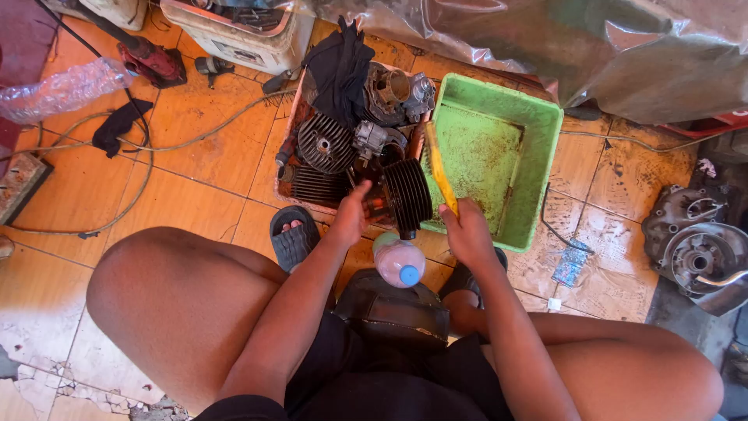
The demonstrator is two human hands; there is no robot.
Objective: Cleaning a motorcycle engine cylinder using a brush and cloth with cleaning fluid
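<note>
My left hand [351, 214] grips a dark finned engine cylinder [407, 193] held just above the floor, at the edge of a tray of engine parts [290, 125]. A yellow-handled brush [439, 165] is in my right hand [467, 230], its head lying along the cylinder's right side. A plastic bottle with a blue cap [399, 263] stands between my knees, right below the cylinder.
A green plastic basin [538, 168] stands to the right of the cylinder. The tray holds a cylinder head [323, 144], other metal parts and a black cloth [339, 66]. An engine cover [697, 249] lies far right. Cables, a red power tool [152, 62] and a sandal [292, 238] are on the tiled floor.
</note>
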